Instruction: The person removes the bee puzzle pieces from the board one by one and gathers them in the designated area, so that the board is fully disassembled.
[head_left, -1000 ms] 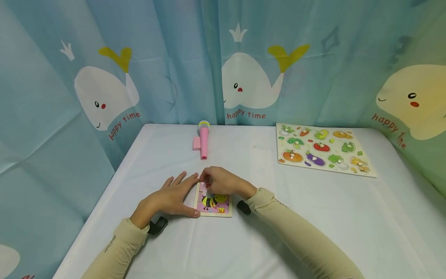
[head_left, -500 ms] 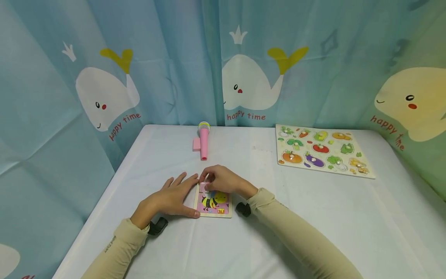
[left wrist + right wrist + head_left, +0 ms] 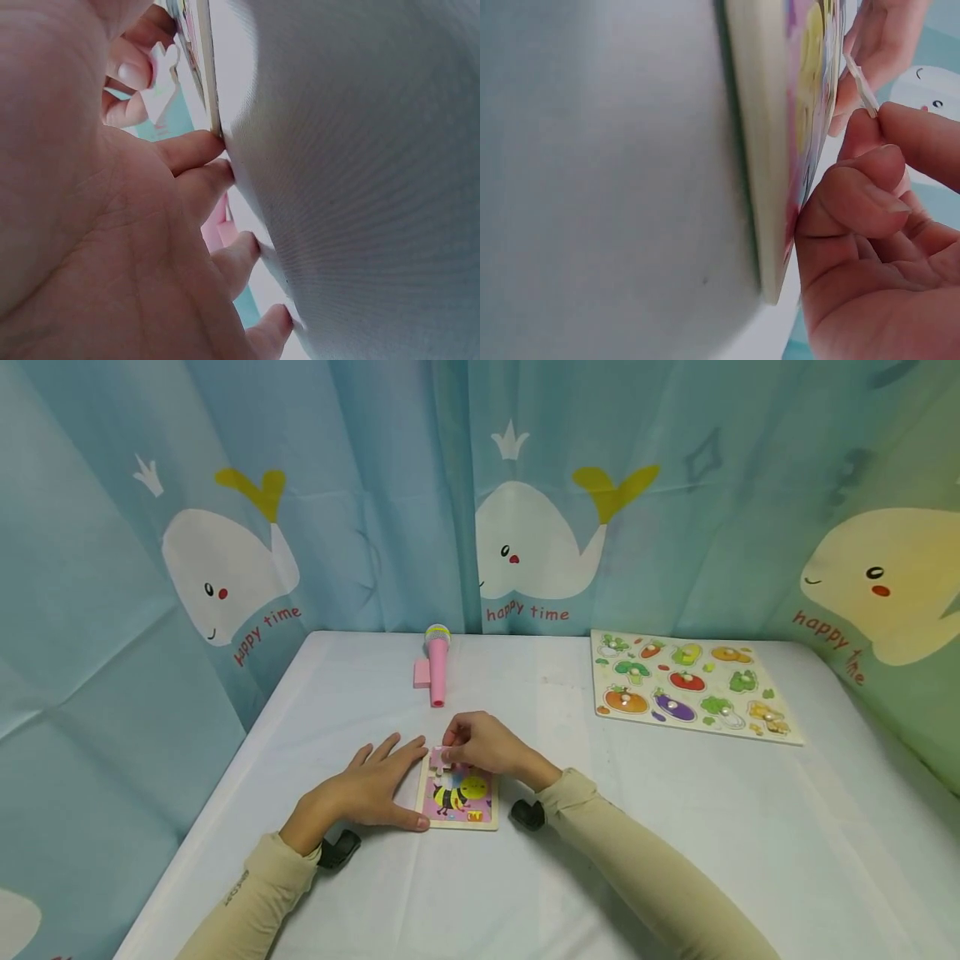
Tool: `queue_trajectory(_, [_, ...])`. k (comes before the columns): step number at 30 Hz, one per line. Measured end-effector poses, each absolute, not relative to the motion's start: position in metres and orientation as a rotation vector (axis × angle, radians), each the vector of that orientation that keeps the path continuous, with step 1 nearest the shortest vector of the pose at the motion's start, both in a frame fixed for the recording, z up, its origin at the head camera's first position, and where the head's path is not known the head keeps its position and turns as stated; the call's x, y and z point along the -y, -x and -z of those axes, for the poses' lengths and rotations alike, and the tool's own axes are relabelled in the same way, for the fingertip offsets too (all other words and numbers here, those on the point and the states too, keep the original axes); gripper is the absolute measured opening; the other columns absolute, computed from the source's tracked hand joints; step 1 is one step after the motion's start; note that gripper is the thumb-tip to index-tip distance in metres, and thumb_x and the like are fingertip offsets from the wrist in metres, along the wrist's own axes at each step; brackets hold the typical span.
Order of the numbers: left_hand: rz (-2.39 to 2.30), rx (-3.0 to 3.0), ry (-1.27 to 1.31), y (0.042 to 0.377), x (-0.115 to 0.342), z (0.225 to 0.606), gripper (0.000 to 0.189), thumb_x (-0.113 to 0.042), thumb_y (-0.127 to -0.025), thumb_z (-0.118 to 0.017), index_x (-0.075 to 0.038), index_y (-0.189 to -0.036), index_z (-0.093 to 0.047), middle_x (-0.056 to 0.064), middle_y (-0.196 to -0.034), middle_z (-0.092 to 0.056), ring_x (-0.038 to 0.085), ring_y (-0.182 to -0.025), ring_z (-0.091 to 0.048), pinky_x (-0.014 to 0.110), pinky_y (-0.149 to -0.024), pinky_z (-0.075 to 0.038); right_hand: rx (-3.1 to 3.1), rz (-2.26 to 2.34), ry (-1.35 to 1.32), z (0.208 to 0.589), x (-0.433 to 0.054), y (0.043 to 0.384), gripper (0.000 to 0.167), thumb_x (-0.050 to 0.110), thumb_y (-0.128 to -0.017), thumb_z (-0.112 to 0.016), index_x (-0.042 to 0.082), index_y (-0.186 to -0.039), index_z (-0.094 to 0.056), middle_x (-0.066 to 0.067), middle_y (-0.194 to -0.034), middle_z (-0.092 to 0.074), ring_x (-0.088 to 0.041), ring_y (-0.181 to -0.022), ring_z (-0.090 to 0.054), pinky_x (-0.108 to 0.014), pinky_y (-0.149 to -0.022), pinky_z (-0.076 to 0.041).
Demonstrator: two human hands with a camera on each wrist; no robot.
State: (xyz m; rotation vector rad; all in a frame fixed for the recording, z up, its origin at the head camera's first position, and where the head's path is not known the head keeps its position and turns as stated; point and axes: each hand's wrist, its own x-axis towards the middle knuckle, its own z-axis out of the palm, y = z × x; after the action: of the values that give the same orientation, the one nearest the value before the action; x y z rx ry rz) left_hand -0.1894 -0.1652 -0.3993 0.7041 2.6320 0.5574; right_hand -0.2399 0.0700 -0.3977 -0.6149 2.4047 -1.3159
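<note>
A small wooden bee jigsaw puzzle [image 3: 459, 814] in a pale frame lies on the white table. My right hand [image 3: 483, 745] pinches a pink puzzle piece [image 3: 438, 758] between thumb and index finger, over the puzzle's upper left corner. In the left wrist view the puzzle piece [image 3: 163, 84] shows its knobbed outline, tilted and raised off the board. The right wrist view has the piece [image 3: 861, 84] edge-on at the fingertips. Spread along the frame's left side, my left hand [image 3: 372, 787] has its thumb at the lower left corner and its index fingertip near the upper left one.
Behind the puzzle lies a pink toy microphone [image 3: 438, 672] with a small pink block [image 3: 422, 673] against it. A vegetable peg puzzle board [image 3: 693, 689] lies at the back right. A blue whale-print curtain [image 3: 375, 493] closes off the table's back and sides.
My right hand has lifted the pink piece from the puzzle's upper left corner and shifted slightly right. The left hand stays in place.
</note>
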Motion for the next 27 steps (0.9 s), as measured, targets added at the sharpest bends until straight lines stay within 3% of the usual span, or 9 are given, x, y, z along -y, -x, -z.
queue_trajectory(12, [-0.564, -2.639, -0.703, 0.189, 0.166, 0.4, 0.109, -0.056, -0.085, -0.087, -0.005, -0.166, -0.034, 0.011, -0.176, -0.023, 0.043, -0.162, -0.009, 0.068, -0.125, -0.006, -2.371, 1.489, 0.537, 0.397, -0.094, 0.236, 0.005, 0.002, -0.099, -0.071, -0.002, -0.102, -0.069, -0.007, -0.085, -0.064, -0.017, -0.076, -0.059, -0.028, -0.067, -0.051])
queue_trajectory(27, [-0.573, -2.628, -0.707, 0.19, 0.166, 0.4, 0.11, -0.055, -0.084, -0.088, -0.004, -0.166, -0.034, 0.012, -0.176, -0.022, 0.043, -0.162, -0.008, 0.069, -0.125, -0.005, -2.383, 1.566, 0.358, 0.394, -0.125, 0.238, 0.007, 0.003, -0.099, -0.071, -0.001, -0.104, -0.07, -0.005, -0.084, -0.061, -0.017, -0.071, -0.051, -0.027, -0.063, -0.044])
